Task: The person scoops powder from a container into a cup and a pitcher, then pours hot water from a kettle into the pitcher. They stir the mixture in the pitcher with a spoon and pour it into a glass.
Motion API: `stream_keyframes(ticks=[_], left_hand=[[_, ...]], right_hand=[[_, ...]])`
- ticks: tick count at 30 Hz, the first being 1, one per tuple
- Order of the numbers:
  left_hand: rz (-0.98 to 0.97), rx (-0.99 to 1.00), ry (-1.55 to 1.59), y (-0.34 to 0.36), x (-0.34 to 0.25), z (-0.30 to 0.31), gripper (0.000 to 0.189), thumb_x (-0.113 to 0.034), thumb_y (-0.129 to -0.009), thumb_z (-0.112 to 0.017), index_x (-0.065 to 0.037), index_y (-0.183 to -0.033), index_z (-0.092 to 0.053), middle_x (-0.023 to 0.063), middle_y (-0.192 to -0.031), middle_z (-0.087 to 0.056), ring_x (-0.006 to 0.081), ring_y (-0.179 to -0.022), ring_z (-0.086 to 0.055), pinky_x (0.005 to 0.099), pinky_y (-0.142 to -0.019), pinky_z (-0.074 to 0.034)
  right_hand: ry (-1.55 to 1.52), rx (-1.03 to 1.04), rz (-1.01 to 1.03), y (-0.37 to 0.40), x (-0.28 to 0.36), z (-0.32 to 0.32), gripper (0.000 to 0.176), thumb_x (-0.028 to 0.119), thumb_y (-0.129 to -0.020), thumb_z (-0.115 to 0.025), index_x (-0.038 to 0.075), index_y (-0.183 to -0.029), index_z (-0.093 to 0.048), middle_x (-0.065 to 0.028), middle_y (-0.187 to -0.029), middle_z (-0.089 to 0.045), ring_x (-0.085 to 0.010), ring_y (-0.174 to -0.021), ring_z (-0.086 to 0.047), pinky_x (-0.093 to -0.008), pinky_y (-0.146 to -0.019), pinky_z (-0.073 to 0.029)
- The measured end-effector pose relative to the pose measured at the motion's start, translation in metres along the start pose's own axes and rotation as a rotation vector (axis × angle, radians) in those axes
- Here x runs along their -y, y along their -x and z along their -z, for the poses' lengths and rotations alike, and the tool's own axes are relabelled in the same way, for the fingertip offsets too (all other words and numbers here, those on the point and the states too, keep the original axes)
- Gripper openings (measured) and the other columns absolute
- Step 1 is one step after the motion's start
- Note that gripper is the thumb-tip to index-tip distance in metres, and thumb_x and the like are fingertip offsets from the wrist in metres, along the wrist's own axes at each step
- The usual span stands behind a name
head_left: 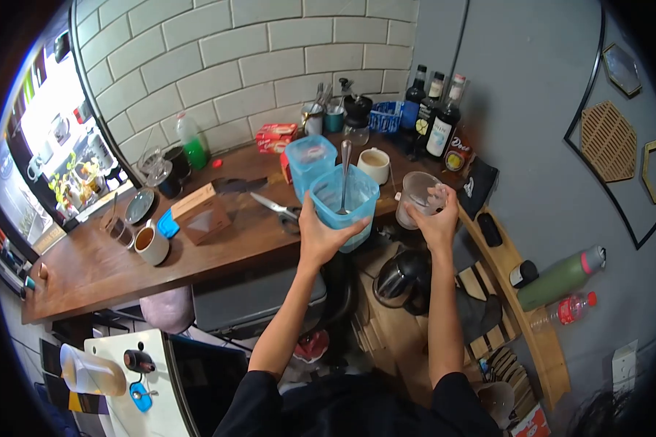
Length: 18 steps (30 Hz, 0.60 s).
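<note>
My left hand (322,237) grips the near side of a blue translucent plastic container (346,202), lifted at the counter's front edge, with a long metal spoon (345,171) standing in it. My right hand (436,220) holds a clear plastic cup (418,197) just to the right of the container. A second blue container (310,159) with a pale lid sits right behind the first one. A white cup (375,164) of light brown drink stands behind both hands.
On the wooden counter (219,247) lie scissors (278,209), a cardboard box (200,213), a white mug of coffee (151,244) and a green bottle (193,146). Dark syrup bottles (434,116) stand at the back right. A black kettle (402,275) sits below the counter.
</note>
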<state>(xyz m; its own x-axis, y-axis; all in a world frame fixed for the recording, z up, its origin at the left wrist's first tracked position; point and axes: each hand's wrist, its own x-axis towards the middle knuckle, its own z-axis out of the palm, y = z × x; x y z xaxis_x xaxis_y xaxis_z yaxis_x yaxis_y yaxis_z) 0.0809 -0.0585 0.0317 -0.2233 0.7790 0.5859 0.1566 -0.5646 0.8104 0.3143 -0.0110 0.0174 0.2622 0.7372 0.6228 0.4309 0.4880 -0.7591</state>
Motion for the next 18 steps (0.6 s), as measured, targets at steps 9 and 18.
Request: stream_keyframes(ticks=[9,18], left_hand=[[-0.015,-0.155,-0.213,-0.046,0.039,-0.057,0.088,-0.034,-0.057,-0.092,0.004,-0.123,-0.047,0.0233,-0.112,-0.063,0.0376,-0.105,-0.063,0.0447,-0.090,-0.050],[0.007,-0.323,-0.341,-0.044,0.065,-0.073,0.097,-0.037,-0.055,-0.094,0.006,-0.127,-0.044,0.0240,-0.115,-0.058,0.0409,-0.110,-0.056,0.0480,-0.094,-0.045]], right_hand=[[0.145,-0.027,-0.103,-0.059,-0.059,-0.030,0.084,0.025,-0.054,-0.093,-0.002,-0.121,-0.051,-0.0212,-0.112,-0.065,-0.0330,-0.106,-0.063,-0.0421,-0.093,-0.049],[0.199,-0.038,-0.101,-0.073,-0.086,-0.057,0.082,0.026,-0.054,-0.094,-0.002,-0.118,-0.053,-0.0185,-0.109,-0.065,-0.0305,-0.103,-0.064,-0.0397,-0.091,-0.050]])
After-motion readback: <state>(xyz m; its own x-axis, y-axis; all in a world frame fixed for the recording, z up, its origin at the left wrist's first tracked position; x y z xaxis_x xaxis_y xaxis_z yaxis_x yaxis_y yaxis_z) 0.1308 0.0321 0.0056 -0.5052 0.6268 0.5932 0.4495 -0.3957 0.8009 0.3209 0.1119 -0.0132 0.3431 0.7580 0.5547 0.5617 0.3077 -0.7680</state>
